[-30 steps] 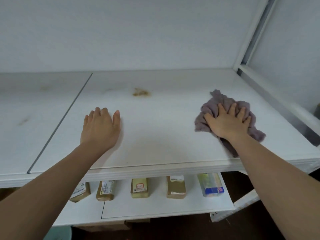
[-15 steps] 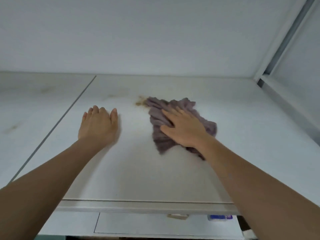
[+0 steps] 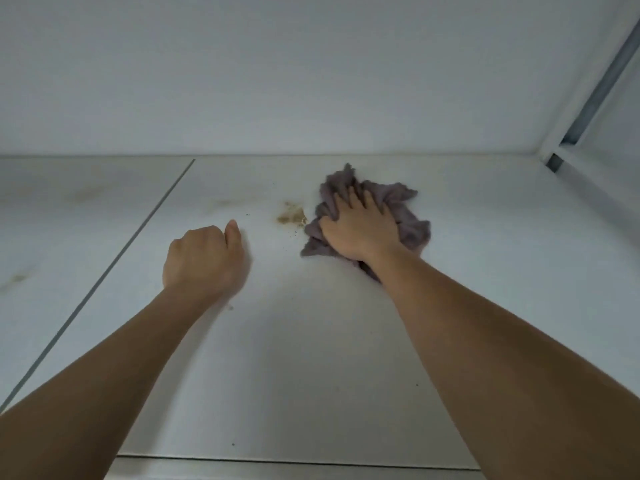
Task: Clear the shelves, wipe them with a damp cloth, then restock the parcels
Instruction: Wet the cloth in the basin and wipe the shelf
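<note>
So the shelf (image 3: pixel 311 358) is the big white board filling the whole view, bare of parcels up here, with a dark seam (image 3: pixel 104 275) running diagonally on the left and a metal upright (image 3: pixel 595 88) in the far right corner. Wiping looks to be the step in hand.

The right hand (image 3: pixel 360 226) is pressed down on the purple-grey cloth (image 3: pixel 408 216), fingers curled into the bunched fabric, so it's gripping it. The cloth sits mid-shelf toward the back, its left edge just beside the brown stain (image 3: pixel 292 216). The left hand (image 3: pixel 204 261) is curled into a loose fist holding nothing, thumb sticking up; it seems to rest on the board, well left of the cloth.

What could go wrong, I reckon:
- The wadded cloth smears the stain instead of lifting it.
- The little dark crumbs (image 3: pixel 247 214) near it get pushed into the seam.
- The fainter yellowish marks (image 3: pixel 17 278) far left get skipped, since they're well apart from the cloth.

Labels or writing: nothing readable anywhere, no brands, no print on the cloth or shelf.
</note>
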A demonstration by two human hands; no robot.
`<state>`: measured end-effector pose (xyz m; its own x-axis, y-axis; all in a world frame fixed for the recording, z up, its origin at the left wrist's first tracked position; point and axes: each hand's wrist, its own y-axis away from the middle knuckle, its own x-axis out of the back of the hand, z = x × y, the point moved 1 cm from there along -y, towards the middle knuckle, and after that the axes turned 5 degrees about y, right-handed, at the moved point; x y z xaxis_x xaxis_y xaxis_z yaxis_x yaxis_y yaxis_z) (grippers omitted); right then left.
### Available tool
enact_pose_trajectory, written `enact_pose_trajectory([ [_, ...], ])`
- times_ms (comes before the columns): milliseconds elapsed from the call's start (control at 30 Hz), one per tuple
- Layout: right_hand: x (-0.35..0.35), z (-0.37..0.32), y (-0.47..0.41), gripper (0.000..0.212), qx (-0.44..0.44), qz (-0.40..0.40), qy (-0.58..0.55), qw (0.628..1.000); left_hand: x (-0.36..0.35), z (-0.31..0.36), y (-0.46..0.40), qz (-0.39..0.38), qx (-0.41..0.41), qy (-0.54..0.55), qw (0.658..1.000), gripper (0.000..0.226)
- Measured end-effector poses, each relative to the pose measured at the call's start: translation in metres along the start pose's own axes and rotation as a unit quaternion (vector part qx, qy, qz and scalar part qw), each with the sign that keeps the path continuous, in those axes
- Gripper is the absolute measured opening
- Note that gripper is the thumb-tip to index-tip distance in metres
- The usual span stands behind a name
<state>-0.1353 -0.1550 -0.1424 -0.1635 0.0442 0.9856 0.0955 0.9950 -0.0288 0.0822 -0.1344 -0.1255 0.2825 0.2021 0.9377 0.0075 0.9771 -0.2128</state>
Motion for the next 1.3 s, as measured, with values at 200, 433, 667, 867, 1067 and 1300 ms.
enact_pose_trajectory([
  [200,0.011,0.021,0.004,0.056,0.125,0.006,-0.028,0.992,0.014,-0.008,-0.008,0.026,0.028,0.075,0.996,0.065],
  [433,0.027,0.150,-0.025,0.069,-0.147,-0.018,0.017,0.989,0.015,-0.023,-0.024,0.005,0.023,0.058,0.998,0.063],
  [667,0.004,0.009,-0.064,0.064,-0.017,-0.058,-0.004,0.998,0.007,-0.019,-0.022,0.029,0.017,0.030,0.999,0.059],
  [867,0.003,-0.026,-0.055,0.054,0.172,-0.064,-0.056,0.981,0.016,-0.027,-0.032,0.063,0.045,0.052,0.996,0.061],
  [1067,0.014,0.086,-0.095,0.070,-0.019,-0.039,0.015,0.999,0.017,-0.050,-0.029,0.048,0.036,0.001,0.998,0.060],
  [1300,-0.005,-0.046,-0.117,0.060,0.104,-0.043,-0.024,0.993,0.021,-0.053,-0.031,0.031,0.016,-0.005,0.999,0.059],
])
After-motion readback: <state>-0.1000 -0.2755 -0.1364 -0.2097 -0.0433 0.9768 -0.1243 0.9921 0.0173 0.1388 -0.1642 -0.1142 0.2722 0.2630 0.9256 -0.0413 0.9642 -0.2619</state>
